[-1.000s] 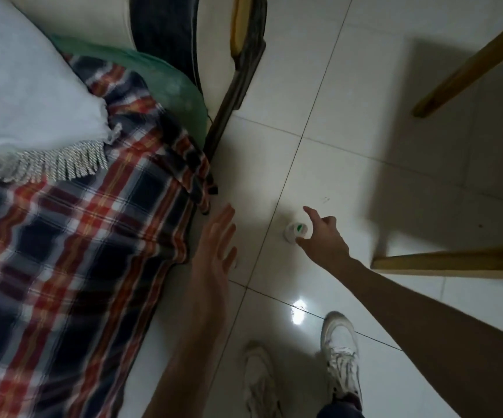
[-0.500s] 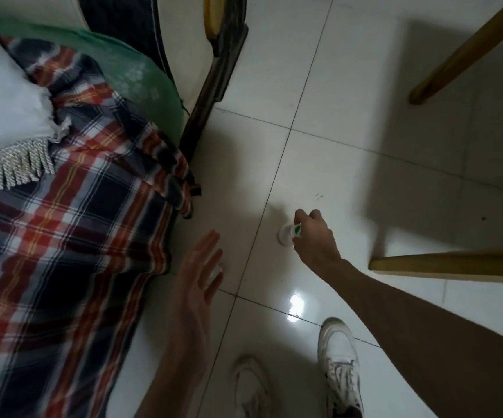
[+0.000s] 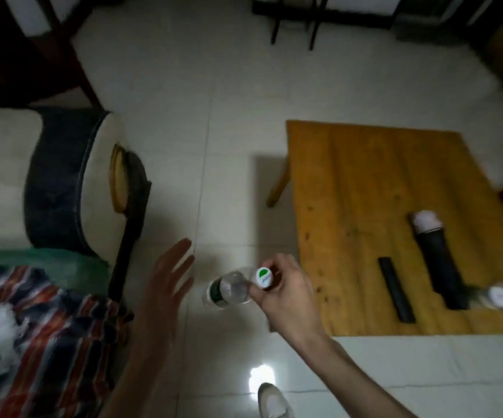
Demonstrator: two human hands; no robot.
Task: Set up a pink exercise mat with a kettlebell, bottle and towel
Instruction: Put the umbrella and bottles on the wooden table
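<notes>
sofa (image 3: pixel 63 182) left, table (image 3: pixel 365 188) right

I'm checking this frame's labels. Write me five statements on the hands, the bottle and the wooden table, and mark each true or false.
1. The right hand pinches the bottle near its white and green cap. True.
2. The left hand grips the bottle's body. False: its fingers are straight and apart from the bottle.
3. The bottle stands on the wooden table. False: it hangs from the hand over the tiled floor, left of the table.
4. A black microphone lies on the table. True.
5. A pink mat is spread on the floor. False: none is in view.
</notes>
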